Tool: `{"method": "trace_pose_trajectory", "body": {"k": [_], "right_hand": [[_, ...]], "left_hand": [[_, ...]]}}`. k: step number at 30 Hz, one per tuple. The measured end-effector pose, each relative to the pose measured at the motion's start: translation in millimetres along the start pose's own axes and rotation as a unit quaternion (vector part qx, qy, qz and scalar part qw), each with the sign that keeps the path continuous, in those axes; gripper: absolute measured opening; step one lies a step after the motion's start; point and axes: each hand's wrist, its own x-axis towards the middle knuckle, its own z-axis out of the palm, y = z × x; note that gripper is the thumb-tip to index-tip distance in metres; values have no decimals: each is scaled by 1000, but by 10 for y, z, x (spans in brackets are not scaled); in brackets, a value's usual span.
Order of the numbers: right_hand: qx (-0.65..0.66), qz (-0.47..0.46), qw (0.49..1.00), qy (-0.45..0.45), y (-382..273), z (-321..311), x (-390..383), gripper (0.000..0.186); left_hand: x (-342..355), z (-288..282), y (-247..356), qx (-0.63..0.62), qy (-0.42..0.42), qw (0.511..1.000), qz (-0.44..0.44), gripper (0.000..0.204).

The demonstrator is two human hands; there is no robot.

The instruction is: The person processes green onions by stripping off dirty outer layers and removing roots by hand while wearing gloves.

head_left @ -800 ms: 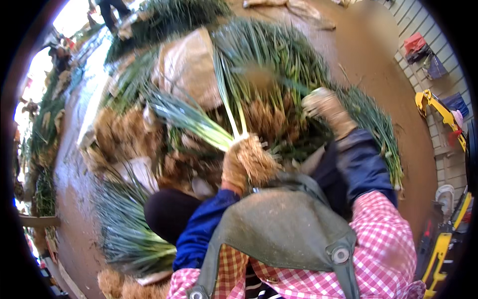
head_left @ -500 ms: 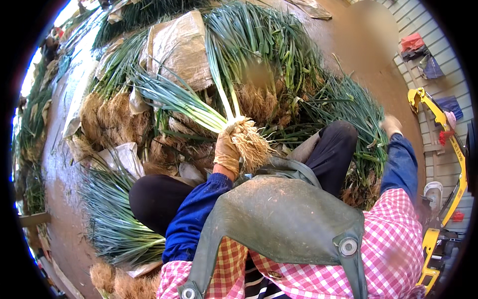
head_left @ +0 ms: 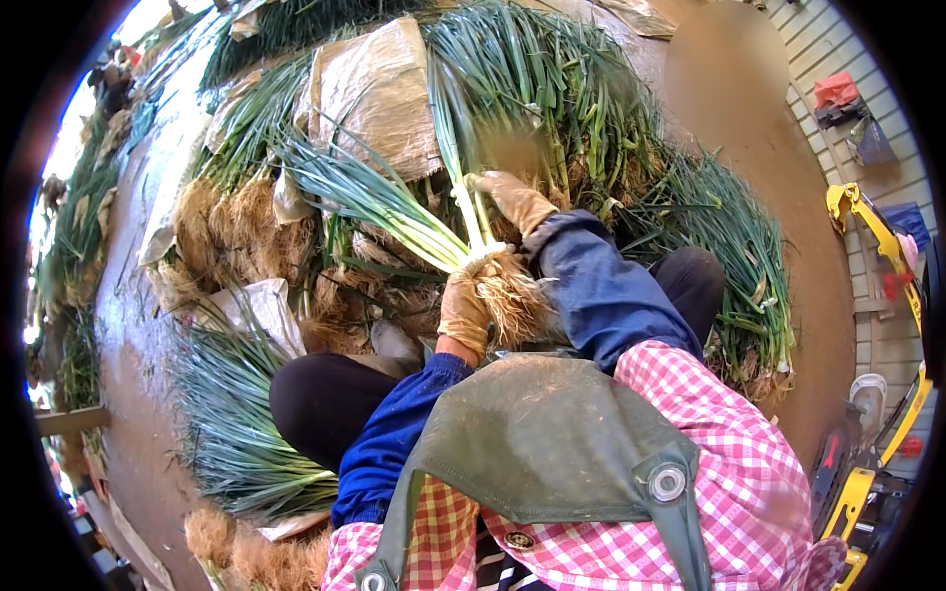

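Observation:
My left hand [head_left: 463, 313], in a tan glove, is closed round the root end of a bunch of green onions [head_left: 424, 236]. Their pale roots [head_left: 512, 291] hang over beside the glove, and the leaves fan up and to the left. Gloved as well, my right hand [head_left: 517, 202] has its fingers on the upright white stalks of the same bunch, a little above the roots. Its fingertips appear pinched on those stalks. Ahead lies a large heap of green onions [head_left: 552, 89], and another pile [head_left: 724, 246] lies to the right.
A tan woven sack [head_left: 379, 98] lies over the far heap. More green onions [head_left: 241, 424] rest by my left knee, with root clumps [head_left: 266, 557] below them. At the right stands a yellow metal arm [head_left: 887, 241] beside a slatted wall [head_left: 838, 49]. Wet brown floor [head_left: 138, 384] shows at left.
My right hand has come in from the pile at the far right to the stalks of the held bunch. My left hand still grips the bunch, and the whole view has shifted slightly.

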Motion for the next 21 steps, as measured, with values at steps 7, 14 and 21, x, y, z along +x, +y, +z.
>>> {"method": "trace_pose_trajectory", "body": {"k": [7,14,21], "right_hand": [[323,45,940,-104,141,-131,-91,23],[229,3,973,-33,75,-82,-118,24],[358,111,915,-150,-270,209,-764,46]], "left_hand": [[-107,263,-25,-18,7,1000,-6,27],[-91,333,-28,-14,-10,1000,-2,27],[-457,781,41,30,13,999,12,28]]}}
